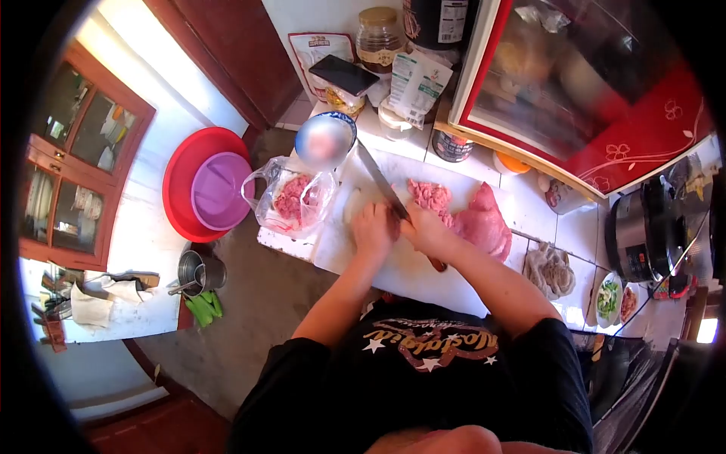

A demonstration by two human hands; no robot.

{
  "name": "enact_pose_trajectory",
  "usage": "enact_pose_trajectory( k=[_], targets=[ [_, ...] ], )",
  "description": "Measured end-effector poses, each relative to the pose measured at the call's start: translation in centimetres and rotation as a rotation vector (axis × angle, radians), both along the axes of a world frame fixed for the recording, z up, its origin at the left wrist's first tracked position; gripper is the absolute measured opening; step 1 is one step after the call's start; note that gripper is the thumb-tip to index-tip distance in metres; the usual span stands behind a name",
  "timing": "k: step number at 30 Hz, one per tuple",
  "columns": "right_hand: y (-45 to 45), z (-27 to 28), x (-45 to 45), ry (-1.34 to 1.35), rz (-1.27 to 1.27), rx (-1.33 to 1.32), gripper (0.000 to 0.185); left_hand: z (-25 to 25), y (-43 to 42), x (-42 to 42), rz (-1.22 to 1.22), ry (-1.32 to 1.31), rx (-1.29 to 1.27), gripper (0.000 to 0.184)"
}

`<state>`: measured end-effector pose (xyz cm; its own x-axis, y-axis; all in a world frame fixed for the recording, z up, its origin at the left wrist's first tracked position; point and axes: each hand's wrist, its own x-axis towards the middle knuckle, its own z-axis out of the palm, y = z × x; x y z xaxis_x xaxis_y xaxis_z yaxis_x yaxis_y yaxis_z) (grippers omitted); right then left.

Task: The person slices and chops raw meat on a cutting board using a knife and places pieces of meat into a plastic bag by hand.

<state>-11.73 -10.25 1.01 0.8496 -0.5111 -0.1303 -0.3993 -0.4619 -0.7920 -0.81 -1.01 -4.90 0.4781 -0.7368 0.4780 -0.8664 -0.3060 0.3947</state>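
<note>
A long knife (382, 178) lies diagonally over the white cutting board (348, 250), its blade pointing up and left. My right hand (425, 229) is closed around its handle, whose brown end shows below the hand. Beside the blade, my left hand (374, 227) has its fingers curled together; what they hold, if anything, is hidden. Right of the knife are a pile of cut pink meat (429, 197) and a larger piece of meat (484, 225). A plastic bag with meat (293, 198) sits left of my left hand, below a blue-rimmed bowl (348, 121) with blurred pinkish contents.
Behind the board are a black phone (344, 75), a jar (378, 38) and packets. A red-framed glass cabinet (473, 76) stands at the upper right. A crumpled cloth (549, 270) and a plate of chopped greens (608, 299) lie right. Red and purple basins (227, 191) are left.
</note>
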Motion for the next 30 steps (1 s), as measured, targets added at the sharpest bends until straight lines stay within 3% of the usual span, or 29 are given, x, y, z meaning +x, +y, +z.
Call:
enact_pose_trajectory(
  k=[1,6,8,13,15,20,24,30],
  targets=[
    [0.4,0.2,-1.7,-0.068,-0.005,-0.003,0.021,-0.3,-0.2,0.1,0.010,0.002,-0.007,0.016],
    [2.8,5.1,-8.5,0.157,0.027,0.244,0.017,-2.2,-0.8,0.1,0.138,-0.014,0.039,0.017],
    [3.2,4.0,-9.4,0.124,0.049,0.233,0.016,-2.0,-0.8,0.1,0.134,-0.017,0.077,0.018],
    [1.4,-0.5,-3.7,-0.002,0.046,0.158,0.017,-2.1,-0.7,0.0,0.167,-0.046,0.152,0.022],
    [-0.2,0.3,-0.7,0.019,0.035,0.189,0.016,-0.5,-0.2,-0.2,0.060,0.009,0.120,0.022],
    [0.1,1.3,-5.8,-0.071,0.055,0.456,0.015,-1.5,-0.4,0.1,0.092,-0.057,-0.024,0.012],
    [1.9,2.6,-10.3,0.058,0.028,0.567,0.013,-1.8,-0.8,0.0,0.145,-0.074,-0.067,0.007],
    [0.7,0.6,-4.5,-0.078,-0.020,0.575,0.012,-1.8,-0.6,0.0,0.102,-0.096,-0.036,0.008]
  ],
)
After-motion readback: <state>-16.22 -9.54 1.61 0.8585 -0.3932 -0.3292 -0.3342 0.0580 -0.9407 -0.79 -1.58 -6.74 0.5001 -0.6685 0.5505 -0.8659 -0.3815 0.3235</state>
